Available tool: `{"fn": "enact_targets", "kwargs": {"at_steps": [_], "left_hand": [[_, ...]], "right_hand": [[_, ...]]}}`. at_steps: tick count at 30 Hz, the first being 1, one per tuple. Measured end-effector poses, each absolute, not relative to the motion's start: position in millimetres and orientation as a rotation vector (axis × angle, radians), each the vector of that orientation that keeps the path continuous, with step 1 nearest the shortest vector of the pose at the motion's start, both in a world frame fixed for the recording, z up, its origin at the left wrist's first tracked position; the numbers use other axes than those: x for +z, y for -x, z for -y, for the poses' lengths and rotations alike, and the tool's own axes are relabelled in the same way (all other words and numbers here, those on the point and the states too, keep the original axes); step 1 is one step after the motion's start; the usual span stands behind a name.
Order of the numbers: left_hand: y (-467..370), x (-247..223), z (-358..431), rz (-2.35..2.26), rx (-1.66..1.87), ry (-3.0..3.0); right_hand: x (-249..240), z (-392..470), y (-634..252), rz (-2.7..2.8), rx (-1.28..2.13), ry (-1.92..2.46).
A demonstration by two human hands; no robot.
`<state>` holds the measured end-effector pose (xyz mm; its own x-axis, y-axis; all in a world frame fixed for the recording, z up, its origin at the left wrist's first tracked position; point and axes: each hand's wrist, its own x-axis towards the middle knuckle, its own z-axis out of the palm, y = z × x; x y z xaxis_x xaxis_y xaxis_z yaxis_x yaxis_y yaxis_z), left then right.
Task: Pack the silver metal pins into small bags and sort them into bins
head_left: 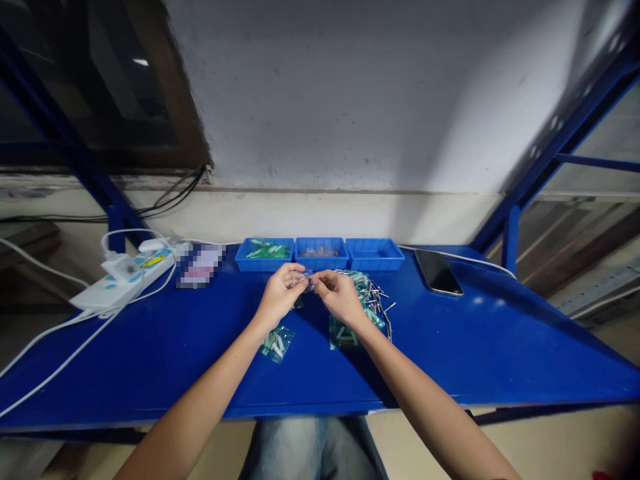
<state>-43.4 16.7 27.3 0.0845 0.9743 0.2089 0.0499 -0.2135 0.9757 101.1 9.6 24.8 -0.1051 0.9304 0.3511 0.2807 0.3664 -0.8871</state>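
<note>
My left hand (283, 296) and my right hand (341, 299) meet just in front of the blue bins, both closed at the fingertips. Between them is a small, shiny, see-through plastic bag (303, 277), mostly covered by the fingers; its contents are too small to make out. Beside and partly behind my right hand lies a heap of silvery screws (376, 297) mixed with greenish plastic bags (345, 335) holding pale pieces. Below my left hand, another small greenish bag (278, 343) with white plugs lies flat on the blue table (210, 373).
Three blue bins stand along the wall: the left bin (265, 264) holds green and pale pieces, the middle bin (320, 262) small pinkish pieces, and the right bin (375, 262) shows its bare floor. A phone (439, 272) lies right; a power strip (125, 283) with white cables lies left.
</note>
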Motion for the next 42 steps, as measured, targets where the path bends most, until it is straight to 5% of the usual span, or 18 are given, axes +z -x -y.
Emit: {"fn": "enact_targets", "kwargs": {"at_steps": [12, 23, 28, 36, 42], "left_hand": [[43.7, 31.6, -17.1, -1.003, 1.218, -1.344], [53.6, 30.0, -25.3, -0.950, 1.047, -1.014], [53.7, 29.7, -22.0, -1.104, 1.289, -1.436], [45.5, 28.8, -11.3, -1.171, 1.338, -2.337], [67.5, 28.9, -18.0, -1.453, 0.879, -2.362]], "right_hand": [[15.7, -14.3, -97.7, 1.481, 0.942, 1.013], [32.7, -6.7, -107.9, 1.665, 0.380, 0.930], [30.5, -7.3, -106.7, 1.684, 0.369, 1.028], [28.8, -10.9, -102.3, 1.524, 0.955, 1.142], [63.7, -10.9, -136.8, 1.374, 0.108, 1.061]]}}
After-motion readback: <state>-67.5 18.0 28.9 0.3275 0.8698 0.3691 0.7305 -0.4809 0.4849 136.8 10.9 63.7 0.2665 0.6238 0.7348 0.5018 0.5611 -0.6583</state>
